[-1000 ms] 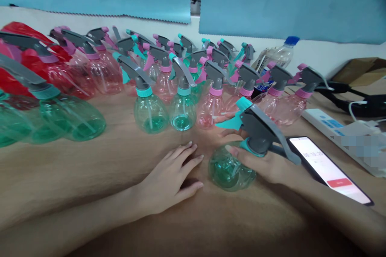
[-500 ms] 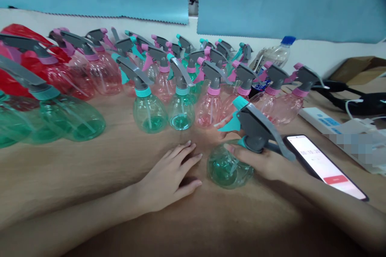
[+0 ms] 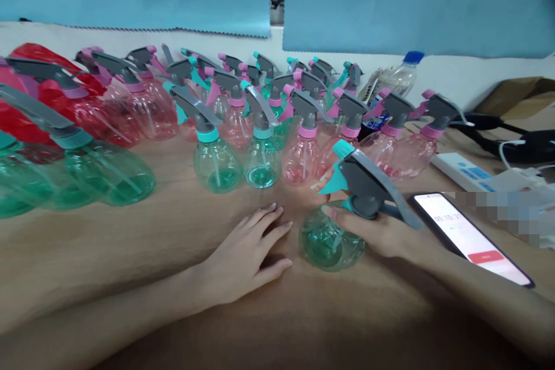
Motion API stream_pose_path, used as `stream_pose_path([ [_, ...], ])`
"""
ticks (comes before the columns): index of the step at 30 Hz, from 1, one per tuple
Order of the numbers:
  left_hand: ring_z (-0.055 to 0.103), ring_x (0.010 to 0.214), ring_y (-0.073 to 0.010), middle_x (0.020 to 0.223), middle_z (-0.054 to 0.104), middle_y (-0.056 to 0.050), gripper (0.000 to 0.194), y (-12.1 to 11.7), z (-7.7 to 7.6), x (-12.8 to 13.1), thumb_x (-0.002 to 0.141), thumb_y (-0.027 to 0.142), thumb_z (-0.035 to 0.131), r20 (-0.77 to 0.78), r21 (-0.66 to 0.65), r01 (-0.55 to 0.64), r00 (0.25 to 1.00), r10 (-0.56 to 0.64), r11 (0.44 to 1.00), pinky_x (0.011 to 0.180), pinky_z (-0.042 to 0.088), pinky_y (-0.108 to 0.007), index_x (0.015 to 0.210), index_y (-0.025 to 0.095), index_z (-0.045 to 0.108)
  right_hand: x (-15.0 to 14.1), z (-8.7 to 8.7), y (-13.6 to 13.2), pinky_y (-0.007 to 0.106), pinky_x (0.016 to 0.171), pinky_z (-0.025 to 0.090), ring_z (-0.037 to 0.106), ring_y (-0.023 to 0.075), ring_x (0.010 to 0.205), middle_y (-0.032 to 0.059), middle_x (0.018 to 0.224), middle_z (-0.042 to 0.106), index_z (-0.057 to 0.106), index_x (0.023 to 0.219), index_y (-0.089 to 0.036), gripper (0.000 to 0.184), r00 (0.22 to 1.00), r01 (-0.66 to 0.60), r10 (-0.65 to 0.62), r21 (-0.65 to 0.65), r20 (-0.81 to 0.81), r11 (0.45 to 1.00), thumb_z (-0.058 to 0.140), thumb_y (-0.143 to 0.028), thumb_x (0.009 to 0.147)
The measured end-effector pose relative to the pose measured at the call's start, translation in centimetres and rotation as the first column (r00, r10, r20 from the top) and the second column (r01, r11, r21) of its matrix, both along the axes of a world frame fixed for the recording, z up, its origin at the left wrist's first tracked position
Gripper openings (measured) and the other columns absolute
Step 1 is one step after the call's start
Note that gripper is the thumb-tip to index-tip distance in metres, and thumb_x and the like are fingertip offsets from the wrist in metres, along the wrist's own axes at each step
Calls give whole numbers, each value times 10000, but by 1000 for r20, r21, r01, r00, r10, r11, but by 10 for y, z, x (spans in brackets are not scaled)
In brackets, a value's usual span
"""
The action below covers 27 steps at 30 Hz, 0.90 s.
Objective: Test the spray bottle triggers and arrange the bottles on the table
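Note:
My right hand (image 3: 368,228) is wrapped around the neck of a green spray bottle (image 3: 325,240) with a grey and teal trigger head. Some of its fingers are hidden behind the bottle. The bottle's round base is on the table, and its head points up and to the left. To the left, my left hand (image 3: 249,251) lies flat on the wooden table (image 3: 182,243) with its fingers spread, holding nothing. A small gap separates its fingertips from the bottle. Just beyond it stand two other green spray bottles (image 3: 218,167) and a pink spray bottle (image 3: 300,159).
Several pink and green spray bottles fill the back of the table. A red plastic bag (image 3: 32,92) lies at the left. On the right are a phone (image 3: 472,237) showing a timer, a white power strip (image 3: 462,170), a blue-capped bottle (image 3: 401,78) and a cardboard box (image 3: 515,98).
Both hands and the held spray bottle keep nearly the same place. The view has shifted very slightly, and the phone's timer has advanced.

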<state>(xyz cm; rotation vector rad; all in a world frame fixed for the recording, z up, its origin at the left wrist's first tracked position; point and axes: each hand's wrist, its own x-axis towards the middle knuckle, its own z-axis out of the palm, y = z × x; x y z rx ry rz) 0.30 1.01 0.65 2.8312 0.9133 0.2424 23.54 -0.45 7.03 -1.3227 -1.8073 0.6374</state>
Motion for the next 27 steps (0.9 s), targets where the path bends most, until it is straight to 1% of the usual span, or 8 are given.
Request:
stream_pose_path([
  [2,277,1371,-295,1482,344,-133,550,0,0,0,944,498,454,1,1,-2,1000,2,1000,1075,305,-473,1381,165,428,-3,7,1,331,690,574,665,186,680,-11,581,600,548,586,-254,180,997,-76,76,-23,-4,997,500,-310,750],
  [4,283,1368,-300,1481,346,-134,543,0,0,0,945,495,454,4,-2,-2,1000,2,1000,1071,307,-479,1379,169,430,-7,14,2,335,690,576,666,190,720,-1,627,615,558,610,-253,164,990,-137,136,-40,-22,990,480,-287,750],
  [6,287,1366,-303,1480,347,-137,543,0,0,-1,945,491,456,7,-6,1,1000,-1,1000,1069,308,-483,1379,167,428,-10,21,2,345,711,581,669,200,789,14,740,659,602,719,-257,119,987,-157,155,-37,-48,987,483,-250,733],
  [8,284,1367,-301,1482,344,-137,546,0,0,-1,945,491,455,11,-6,6,1000,-6,1000,1070,307,-484,1383,168,420,-13,24,2,359,739,584,670,213,845,23,821,681,627,851,-261,192,986,-154,153,-21,-67,988,493,-222,720],
  [14,284,1369,-297,1484,340,-133,544,-1,0,-1,947,490,455,15,-4,5,1000,-5,1000,1070,309,-478,1386,173,415,-10,15,2,406,813,575,658,260,988,58,1012,694,584,1124,-265,394,990,-127,128,23,-54,992,526,-242,735],
  [18,303,1359,-298,1472,361,-140,551,-1,1,0,947,493,451,16,0,3,1000,-3,1000,1073,305,-474,1380,153,425,-7,9,2,397,824,574,656,268,1015,68,1075,686,569,1155,-273,395,992,-106,110,56,-65,993,528,-313,765],
  [24,299,1359,-299,1471,362,-142,555,-1,1,0,946,493,453,0,6,-1,1000,1,1000,1071,308,-475,1377,145,434,-12,23,1,392,794,584,679,259,969,60,1008,705,578,1136,-272,401,986,-164,162,-35,-41,986,470,-238,751],
  [27,296,1361,-300,1473,361,-135,554,-1,0,0,944,500,452,-5,2,-8,1000,8,1000,1070,308,-480,1380,159,431,-13,23,2,393,803,583,675,254,982,46,997,708,586,1130,-285,392,983,-177,174,-46,-59,983,480,-243,755],
])
